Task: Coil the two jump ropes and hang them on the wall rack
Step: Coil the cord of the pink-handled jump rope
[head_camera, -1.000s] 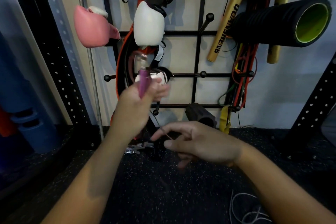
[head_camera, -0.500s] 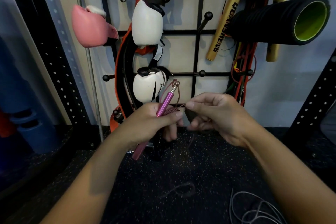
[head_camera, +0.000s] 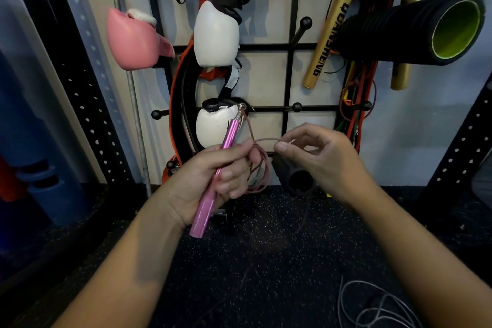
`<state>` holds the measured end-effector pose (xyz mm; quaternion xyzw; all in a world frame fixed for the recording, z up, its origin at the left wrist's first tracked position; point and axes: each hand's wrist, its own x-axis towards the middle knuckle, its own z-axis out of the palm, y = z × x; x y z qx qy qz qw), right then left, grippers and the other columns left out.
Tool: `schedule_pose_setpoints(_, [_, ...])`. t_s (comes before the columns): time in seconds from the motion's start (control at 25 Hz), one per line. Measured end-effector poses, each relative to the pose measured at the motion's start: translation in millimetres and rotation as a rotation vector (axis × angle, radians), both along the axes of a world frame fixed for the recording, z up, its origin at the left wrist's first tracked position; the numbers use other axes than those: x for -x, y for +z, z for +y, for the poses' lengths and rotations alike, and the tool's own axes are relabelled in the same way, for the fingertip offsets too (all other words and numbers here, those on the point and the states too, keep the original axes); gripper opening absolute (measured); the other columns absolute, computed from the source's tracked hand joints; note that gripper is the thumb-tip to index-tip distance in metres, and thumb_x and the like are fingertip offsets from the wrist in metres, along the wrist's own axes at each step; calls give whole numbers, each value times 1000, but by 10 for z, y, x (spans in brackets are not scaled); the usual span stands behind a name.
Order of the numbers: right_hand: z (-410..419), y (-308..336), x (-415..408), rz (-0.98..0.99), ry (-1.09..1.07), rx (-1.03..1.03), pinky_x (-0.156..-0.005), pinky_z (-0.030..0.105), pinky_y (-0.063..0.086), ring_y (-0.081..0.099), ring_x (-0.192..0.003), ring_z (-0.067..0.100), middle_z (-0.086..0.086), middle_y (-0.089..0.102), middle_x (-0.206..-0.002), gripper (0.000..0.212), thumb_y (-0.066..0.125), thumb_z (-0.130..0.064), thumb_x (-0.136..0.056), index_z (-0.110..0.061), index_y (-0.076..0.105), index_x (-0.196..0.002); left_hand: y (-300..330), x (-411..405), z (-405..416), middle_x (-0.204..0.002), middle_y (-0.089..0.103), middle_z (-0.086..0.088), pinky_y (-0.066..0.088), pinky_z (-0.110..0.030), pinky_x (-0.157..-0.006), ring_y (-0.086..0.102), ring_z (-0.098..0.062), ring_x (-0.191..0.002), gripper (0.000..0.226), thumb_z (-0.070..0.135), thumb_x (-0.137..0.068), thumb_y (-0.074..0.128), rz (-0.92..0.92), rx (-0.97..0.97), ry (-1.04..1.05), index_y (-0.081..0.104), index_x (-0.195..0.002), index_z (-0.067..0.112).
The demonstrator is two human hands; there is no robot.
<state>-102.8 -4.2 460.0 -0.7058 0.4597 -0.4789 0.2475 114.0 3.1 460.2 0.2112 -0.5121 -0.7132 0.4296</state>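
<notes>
In front of the black wire wall rack [head_camera: 288,48], the left hand [head_camera: 210,181] grips one slim pink metallic jump-rope handle [head_camera: 215,181], its fingers curled tight round the tube, which tilts with its silver swivel end up and to the right; from that end a thin brownish-pink cable [head_camera: 262,168] drops into several loose loops hanging beside the left fingers, how many I cannot count; the right hand [head_camera: 324,157] pinches one strand of this cable between thumb and forefinger, the other fingers loosely bent, just beside the left hand; a second jump rope, a thin grey cable [head_camera: 372,306], lies in tangled curves on the speckled black rubber floor [head_camera: 266,261] at lower right, near the right forearm; on the rack hang three boxing gloves, one smooth pink glove [head_camera: 133,40] and two glossy white gloves, an upper [head_camera: 215,34] and a lower [head_camera: 213,128]; two gold cylindrical sticks [head_camera: 330,32] with black lettering lean at upper right beside one ribbed black foam roller [head_camera: 410,29] with a lime-green hollow core; red and orange elastic bands [head_camera: 356,104] dangle below it.
</notes>
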Motion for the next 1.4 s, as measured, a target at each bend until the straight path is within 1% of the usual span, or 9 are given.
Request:
schedule_pose_setpoints(0.28, [-32, 3, 127, 105, 225, -137, -80, 70, 51, 59, -84, 62, 28, 70, -90, 46, 56, -67, -94, -26, 74, -84, 51, 71, 32, -38, 44, 9, 38, -15, -39, 41, -1, -30, 19, 20, -96, 57, 176, -70, 96, 63, -86, 5])
schedule_pose_setpoints(0.52, [-45, -138, -2, 21, 149, -42, -55, 21, 37, 44, -58, 9, 7, 48, -66, 45, 45, -46, -100, -12, 61, -74, 135, 254, 140, -52, 58, 9, 50, -16, -47, 55, -2, -42, 24, 21, -95, 56, 452, -132, 99, 71, -88, 4])
schedule_pose_setpoints(0.68, [2, -230, -124, 213, 298, -218, -55, 15, 38, 47, -53, -2, -10, 47, -66, 31, 39, -37, -109, -21, 66, -107, 140, 335, 70, -85, 77, 0, 60, -19, -63, 72, -7, -68, 31, 19, -104, 49, 625, -144, 287, 71, -111, -1])
schedule_pose_setpoints(0.76, [106, -257, -230, 267, 452, -390, -48, 21, 43, 50, -47, 5, -2, 53, -64, 29, 38, -34, -111, -25, 59, -129, 82, 319, 5, -104, 80, -4, 60, -21, -71, 76, -10, -85, 30, 18, -107, 46, 446, 18, 475, 65, -122, 1])
schedule_pose_setpoints(0.88, [236, -189, -262, 337, 584, -543, -44, 19, 41, 50, -41, 7, -4, 57, -60, 35, 39, -40, -110, -23, 65, -127, 57, 114, -76, -99, 80, -1, 54, -18, -80, 74, -9, -89, 23, 17, -109, 45, -324, 581, 863, 63, -120, 10])
schedule_pose_setpoints(1.0, [231, 128, -57, 348, 388, -323, -50, 6, 38, 54, -50, -8, -22, 59, -56, 33, 47, -37, -107, -22, 76, -106, 82, -67, -80, -83, 79, 5, 52, -17, -73, 73, -3, -78, 21, 28, -106, 50, -837, 692, 688, 68, -102, 19])
schedule_pose_setpoints(1.16, [106, 277, 123, 190, 102, 19, -69, 35, 62, 74, -72, 5, -13, 78, -76, 21, 71, -45, -88, -27, 81, -91, 28, 35, 2, -61, 70, 2, 53, -25, -65, 65, -14, -58, 42, 50, -97, 55, -836, 520, 327, 72, -92, 11])
schedule_pose_setpoints(1.28, [48, 154, 82, 148, -82, 150, -53, 48, 57, 67, -56, 24, 4, 73, -63, 41, 75, -65, -73, -24, 77, -75, 2, 105, -5, -52, 58, 6, 47, -27, -62, 54, -10, -50, 37, 41, -99, 59, -750, 484, 267, 73, -88, 8])
schedule_pose_setpoints(1.4, [-21, 128, 118, 88, -23, 112, -58, 51, 50, 56, -61, 41, 21, 69, -73, 29, 67, -46, -94, -20, 75, -85, 7, 185, 34, -68, 75, -7, 55, -26, -63, 69, -17, -59, 35, 27, -103, 52, -516, 357, 206, 72, -96, 0])
